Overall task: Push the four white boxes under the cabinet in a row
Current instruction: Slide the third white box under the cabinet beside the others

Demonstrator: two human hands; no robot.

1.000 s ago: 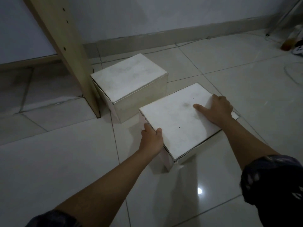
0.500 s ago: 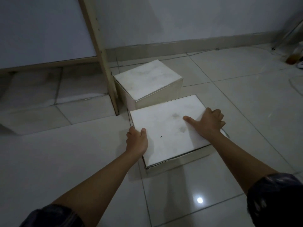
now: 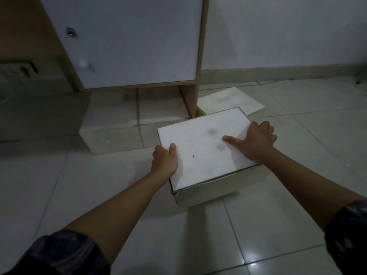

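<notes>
A white box (image 3: 200,147) lies on the tiled floor just in front of the cabinet's right leg (image 3: 191,100). My left hand (image 3: 164,161) grips its left edge, thumb on top. My right hand (image 3: 256,139) presses on its right side, thumb spread over the lid and fingers curled over the edge. A second white box (image 3: 228,101) stands behind it, right of the leg, partly hidden by the near box. The cabinet (image 3: 127,40) has a white door, and a low gap (image 3: 137,104) opens beneath it.
A grey wall with a skirting board (image 3: 278,73) runs along the back right. A thin cable (image 3: 258,84) lies on the floor by the skirting. A dark power strip (image 3: 17,69) sits at the far left. Glossy tiles surround the boxes.
The near box has slid left toward the cabinet's gap with both hands on it, and it now covers more of the second box. My view has swung left and up, showing the cabinet door.
</notes>
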